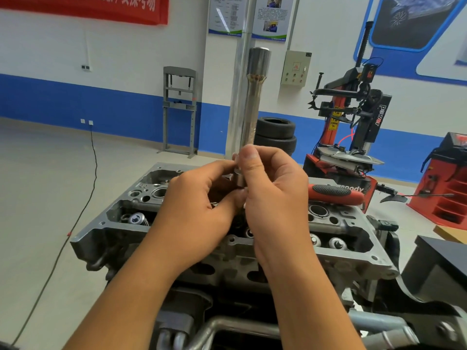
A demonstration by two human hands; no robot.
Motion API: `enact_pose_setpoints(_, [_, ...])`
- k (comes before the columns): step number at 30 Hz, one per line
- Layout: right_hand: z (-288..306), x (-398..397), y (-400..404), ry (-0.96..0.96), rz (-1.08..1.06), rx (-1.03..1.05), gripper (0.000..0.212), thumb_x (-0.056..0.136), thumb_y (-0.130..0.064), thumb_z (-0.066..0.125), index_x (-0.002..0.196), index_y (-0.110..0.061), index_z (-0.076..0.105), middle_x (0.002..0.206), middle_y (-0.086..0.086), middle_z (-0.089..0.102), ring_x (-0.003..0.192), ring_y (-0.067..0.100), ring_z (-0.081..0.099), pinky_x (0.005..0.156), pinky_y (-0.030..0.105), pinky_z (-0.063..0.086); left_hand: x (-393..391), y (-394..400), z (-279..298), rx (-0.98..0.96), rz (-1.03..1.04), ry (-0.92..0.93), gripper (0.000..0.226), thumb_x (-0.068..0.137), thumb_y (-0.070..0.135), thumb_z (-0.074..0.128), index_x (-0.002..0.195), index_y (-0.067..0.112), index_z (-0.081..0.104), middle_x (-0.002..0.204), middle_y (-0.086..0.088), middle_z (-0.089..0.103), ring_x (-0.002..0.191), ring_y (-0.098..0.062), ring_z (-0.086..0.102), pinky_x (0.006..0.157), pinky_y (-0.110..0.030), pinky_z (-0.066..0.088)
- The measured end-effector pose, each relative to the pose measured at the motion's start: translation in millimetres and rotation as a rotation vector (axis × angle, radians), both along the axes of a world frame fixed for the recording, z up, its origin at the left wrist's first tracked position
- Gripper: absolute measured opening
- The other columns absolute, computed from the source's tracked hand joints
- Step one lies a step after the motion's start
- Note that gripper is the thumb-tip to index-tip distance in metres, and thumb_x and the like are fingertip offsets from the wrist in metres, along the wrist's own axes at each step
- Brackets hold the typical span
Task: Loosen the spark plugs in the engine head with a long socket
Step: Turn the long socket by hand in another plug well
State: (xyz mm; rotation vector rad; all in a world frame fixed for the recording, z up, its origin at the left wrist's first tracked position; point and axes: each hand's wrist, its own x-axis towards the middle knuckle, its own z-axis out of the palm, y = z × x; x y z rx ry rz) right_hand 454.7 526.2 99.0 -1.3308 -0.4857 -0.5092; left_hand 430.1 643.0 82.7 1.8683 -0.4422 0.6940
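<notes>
Both hands [237, 198] grip the upright long socket's [254, 102] bottom end.

We see a long, polished steel socket [253, 102], glossy with brownish tarnish near its neck; a dull grey cast-metal engine head [336, 258]; and a red-and-black handle [334, 194] of textured matt rubber.

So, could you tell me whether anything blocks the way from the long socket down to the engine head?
Only the hands: the long socket is held upright above the engine head, with the left hand and right hand gripping its lower end directly over the head's middle. The spark plug wells there are hidden.
</notes>
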Motion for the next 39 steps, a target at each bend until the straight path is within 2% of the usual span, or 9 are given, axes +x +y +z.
enact_pose_setpoints(3, [1.1, -0.3, 0.1, 0.005, 0.018, -0.012, 0.023, 0.103, -0.029, 0.062, 0.085, -0.019, 0.072, 0.074, -0.008, 0.069, 0.073, 0.007, 0.067, 0.070, 0.028, 0.057, 0.2, 0.6, -0.3, -0.033, 0.031, -0.003, 0.036, 0.092, 0.012, 0.075, 0.119, 0.035, 0.072, 0.101, 0.018, 0.078, 0.097, -0.002, 0.075, 0.087, -0.035, 0.062])
enact_pose_setpoints(7, [0.6, -1.9, -1.3, 0.002, 0.027, 0.009, 0.020, 0.089, -0.036, 0.079, 0.092, -0.018, 0.071, 0.083, -0.006, 0.072, 0.077, 0.006, 0.071, 0.069, 0.020, 0.056, -1.1, -2.0, -2.5, -0.052, 0.150, -0.017, 0.028, 0.080, 0.032, 0.079, 0.108, 0.038, 0.075, 0.084, 0.015, 0.077, 0.078, -0.006, 0.075, 0.073, -0.038, 0.064])
enact_pose_setpoints(15, [0.2, 1.5, 1.4, -0.002, -0.035, -0.011, 0.021, 0.101, -0.034, 0.064, 0.091, -0.018, 0.070, 0.076, -0.008, 0.070, 0.070, 0.004, 0.066, 0.068, 0.023, 0.053, -0.1, 2.0, 1.1, 0.037, -0.026, 0.051, 0.030, 0.102, 0.012, 0.063, 0.122, 0.032, 0.073, 0.108, 0.009, 0.078, 0.105, -0.014, 0.073, 0.093, -0.046, 0.059])
enact_pose_setpoints(18, [0.9, 1.0, 1.4, -0.002, -0.023, -0.018, 0.026, 0.104, -0.034, 0.060, 0.088, -0.017, 0.072, 0.076, -0.006, 0.070, 0.071, 0.006, 0.066, 0.067, 0.023, 0.052, 0.5, 0.5, -0.4, 0.001, 0.018, 0.024, 0.033, 0.098, 0.009, 0.068, 0.120, 0.033, 0.075, 0.104, 0.011, 0.079, 0.101, -0.011, 0.075, 0.092, -0.045, 0.060])
enact_pose_setpoints(24, [-1.2, -1.4, 0.6, 0.026, -0.018, -0.007, 0.019, 0.087, -0.035, 0.082, 0.093, -0.024, 0.069, 0.089, 0.001, 0.075, 0.081, 0.016, 0.075, 0.072, 0.036, 0.063, -1.1, -2.2, -2.5, -0.043, 0.063, -0.008, 0.031, 0.089, 0.026, 0.072, 0.115, 0.043, 0.076, 0.091, 0.015, 0.079, 0.086, -0.007, 0.076, 0.076, -0.040, 0.064])
enact_pose_setpoints(28, [-0.5, -1.8, 1.6, -0.007, -0.032, -0.055, 0.012, 0.097, -0.034, 0.071, 0.094, -0.022, 0.072, 0.084, -0.003, 0.073, 0.077, 0.011, 0.071, 0.071, 0.030, 0.057, -1.8, -1.0, -0.8, 0.013, 0.016, -0.001, 0.029, 0.100, 0.023, 0.064, 0.123, 0.037, 0.074, 0.100, 0.014, 0.079, 0.094, -0.006, 0.075, 0.080, -0.035, 0.064])
enact_pose_setpoints(32, [-0.8, -1.3, 1.8, 0.006, -0.017, -0.077, 0.015, 0.099, -0.037, 0.067, 0.095, -0.025, 0.074, 0.088, -0.004, 0.074, 0.084, 0.011, 0.072, 0.076, 0.033, 0.060, -0.4, -0.2, -0.2, -0.008, 0.003, 0.017, 0.029, 0.101, 0.017, 0.064, 0.124, 0.031, 0.074, 0.105, 0.011, 0.079, 0.100, -0.011, 0.075, 0.086, -0.041, 0.063])
enact_pose_setpoints(35, [-1.0, -0.5, -0.1, 0.023, -0.005, -0.004, 0.017, 0.090, -0.038, 0.078, 0.096, -0.024, 0.071, 0.091, -0.002, 0.075, 0.084, 0.010, 0.073, 0.072, 0.025, 0.058, 0.6, -2.1, -2.4, -0.048, 0.089, -0.002, 0.025, 0.093, 0.024, 0.073, 0.115, 0.035, 0.075, 0.096, 0.014, 0.079, 0.090, -0.007, 0.076, 0.079, -0.041, 0.064])
enact_pose_setpoints(39, [-1.4, 1.1, -1.1, 0.032, -0.012, -0.009, 0.017, 0.091, -0.037, 0.078, 0.094, -0.022, 0.070, 0.089, -0.004, 0.075, 0.083, 0.009, 0.072, 0.073, 0.026, 0.058, 2.8, -2.0, -4.0, -0.061, 0.134, -0.009, 0.018, 0.088, 0.031, 0.077, 0.104, 0.037, 0.073, 0.085, 0.013, 0.078, 0.078, -0.008, 0.075, 0.072, -0.042, 0.064])
